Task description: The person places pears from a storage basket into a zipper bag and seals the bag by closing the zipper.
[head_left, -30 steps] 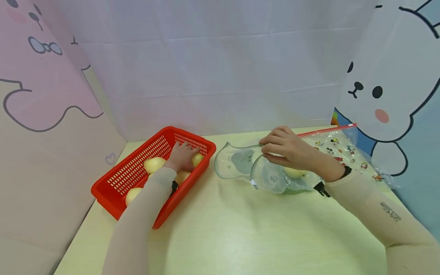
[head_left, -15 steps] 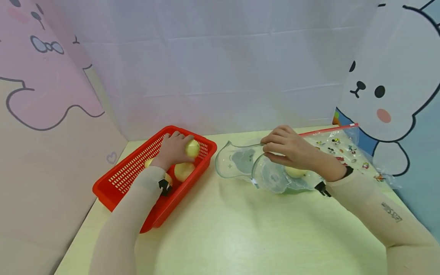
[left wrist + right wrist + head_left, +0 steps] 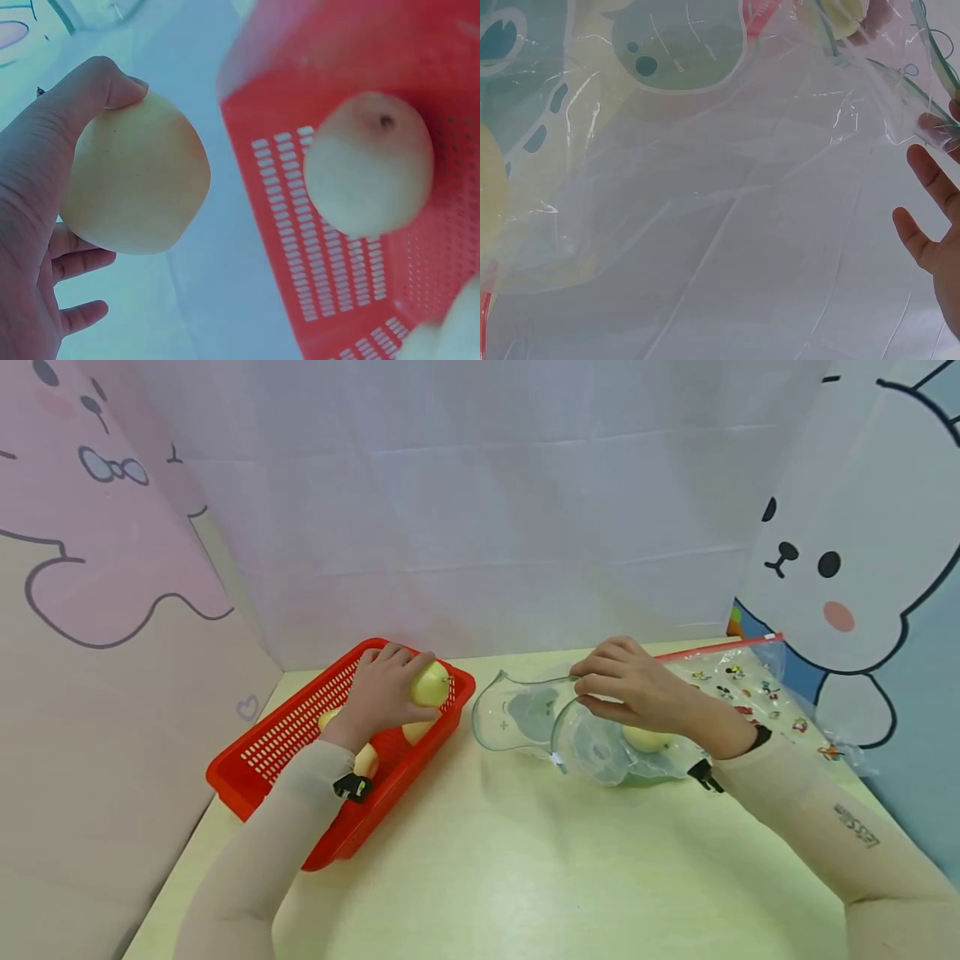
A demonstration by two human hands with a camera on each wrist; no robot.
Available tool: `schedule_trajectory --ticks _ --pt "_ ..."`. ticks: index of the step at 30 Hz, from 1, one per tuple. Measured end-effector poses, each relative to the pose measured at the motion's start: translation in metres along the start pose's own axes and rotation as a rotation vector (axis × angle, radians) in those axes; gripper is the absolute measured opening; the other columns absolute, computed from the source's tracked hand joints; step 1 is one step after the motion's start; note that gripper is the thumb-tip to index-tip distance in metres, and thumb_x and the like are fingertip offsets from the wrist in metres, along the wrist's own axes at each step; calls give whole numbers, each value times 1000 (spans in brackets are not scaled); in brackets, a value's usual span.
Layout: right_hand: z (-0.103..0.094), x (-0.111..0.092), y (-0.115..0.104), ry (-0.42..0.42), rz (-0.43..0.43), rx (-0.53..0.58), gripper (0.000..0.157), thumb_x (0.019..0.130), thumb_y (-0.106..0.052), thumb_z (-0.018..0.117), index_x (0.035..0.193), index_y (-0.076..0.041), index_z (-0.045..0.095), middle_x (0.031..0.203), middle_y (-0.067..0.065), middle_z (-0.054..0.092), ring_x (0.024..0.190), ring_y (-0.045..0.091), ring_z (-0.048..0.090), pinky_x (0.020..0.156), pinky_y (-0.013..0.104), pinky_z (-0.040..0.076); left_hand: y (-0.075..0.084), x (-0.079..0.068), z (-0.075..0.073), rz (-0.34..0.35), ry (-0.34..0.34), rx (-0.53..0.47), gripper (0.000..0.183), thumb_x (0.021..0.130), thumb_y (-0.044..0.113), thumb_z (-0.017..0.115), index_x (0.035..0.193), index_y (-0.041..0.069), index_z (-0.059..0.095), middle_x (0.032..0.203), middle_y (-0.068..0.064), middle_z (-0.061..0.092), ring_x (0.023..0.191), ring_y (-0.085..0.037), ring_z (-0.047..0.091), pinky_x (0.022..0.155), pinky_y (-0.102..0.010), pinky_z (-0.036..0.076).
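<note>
Through the head feed I see two long cream sleeves: the left sleeve (image 3: 228, 868) is plain where it shows, while the right sleeve (image 3: 795, 802) carries small dark lettering (image 3: 856, 825) along the forearm that I can't read with confidence. Both look smooth and close-fitting, each with a crease near the elbow. At the left cuff I make out a black fitting (image 3: 352, 787); at the right wrist a black band (image 3: 760, 737) borders the cuff, with a black clip-like piece (image 3: 705, 775) close by. The left hand (image 3: 384, 693) and right hand (image 3: 632, 687) are bare.
</note>
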State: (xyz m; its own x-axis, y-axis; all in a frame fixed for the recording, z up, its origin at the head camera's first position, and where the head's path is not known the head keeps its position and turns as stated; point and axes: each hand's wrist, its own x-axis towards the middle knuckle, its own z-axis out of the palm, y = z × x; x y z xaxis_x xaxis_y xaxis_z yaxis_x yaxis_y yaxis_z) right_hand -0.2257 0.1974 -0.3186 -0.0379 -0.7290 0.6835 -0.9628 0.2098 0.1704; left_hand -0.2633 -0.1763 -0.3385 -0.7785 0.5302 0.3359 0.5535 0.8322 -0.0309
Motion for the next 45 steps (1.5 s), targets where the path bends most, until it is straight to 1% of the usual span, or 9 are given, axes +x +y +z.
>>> schedule_trajectory --ticks 6,9,14,19,24,32,37,42,45 --pt "0 1 0 21 -18 -7 31 107 -25 46 92 -7 66 99 8 68 87 28 59 78 48 42 22 -3 -5 144 160 -27 59 70 42 75 121 16 63 103 -7 64 103 -26 53 85 -49 41" --pt "0 2 -1 23 -23 -10 30 107 -25 47 92 -7 66 99 8 68 87 28 59 78 48 43 33 -3 -6 221 214 -33 59 69 42 75 120 16 65 102 -5 64 103 -24 54 86 -49 41" --pt "1 3 0 20 -28 -9 30 106 -25 47 92 -7 66 99 8 68 87 28 59 78 47 43 51 -4 -3 323 259 -37 57 68 40 74 119 17 65 101 -4 64 102 -22 55 87 -47 43" --pt "1 5 0 22 -33 -5 29 106 -24 47 93 -7 66 99 7 68 88 28 59 79 47 42 63 -4 4 373 279 -28 56 66 42 75 116 18 65 100 -5 64 101 -22 56 86 -44 44" --pt "2 6 -2 17 -40 -14 29 106 -25 47 93 -8 66 100 7 68 87 27 59 78 48 43 75 0 10 391 272 -26 59 68 45 75 119 18 65 103 -7 65 102 -24 55 85 -43 43" --pt "3 5 -4 -20 -13 -9 31 107 -28 45 92 -10 65 100 6 68 89 26 59 81 47 41 90 12 23 355 233 4 59 72 50 71 122 21 64 101 -4 65 93 -22 49 75 -37 40" --pt "2 4 -5 -35 1 1 30 107 -27 46 91 -9 65 100 6 68 89 26 59 84 46 41 97 12 33 316 154 41 59 71 52 71 122 23 65 96 -2 64 89 -21 46 72 -36 37" --pt "3 2 -4 -23 -8 -2 32 107 -27 46 90 -8 65 98 6 68 87 26 58 83 46 41 102 10 40 272 48 97 62 75 55 69 129 25 63 100 -2 64 92 -22 44 73 -36 36" --pt "2 1 -5 -31 -4 -4 33 107 -27 45 90 -8 66 98 6 69 87 26 58 83 46 40 104 9 42 244 9 129 64 76 57 68 132 27 61 103 -2 64 93 -22 44 73 -37 36"
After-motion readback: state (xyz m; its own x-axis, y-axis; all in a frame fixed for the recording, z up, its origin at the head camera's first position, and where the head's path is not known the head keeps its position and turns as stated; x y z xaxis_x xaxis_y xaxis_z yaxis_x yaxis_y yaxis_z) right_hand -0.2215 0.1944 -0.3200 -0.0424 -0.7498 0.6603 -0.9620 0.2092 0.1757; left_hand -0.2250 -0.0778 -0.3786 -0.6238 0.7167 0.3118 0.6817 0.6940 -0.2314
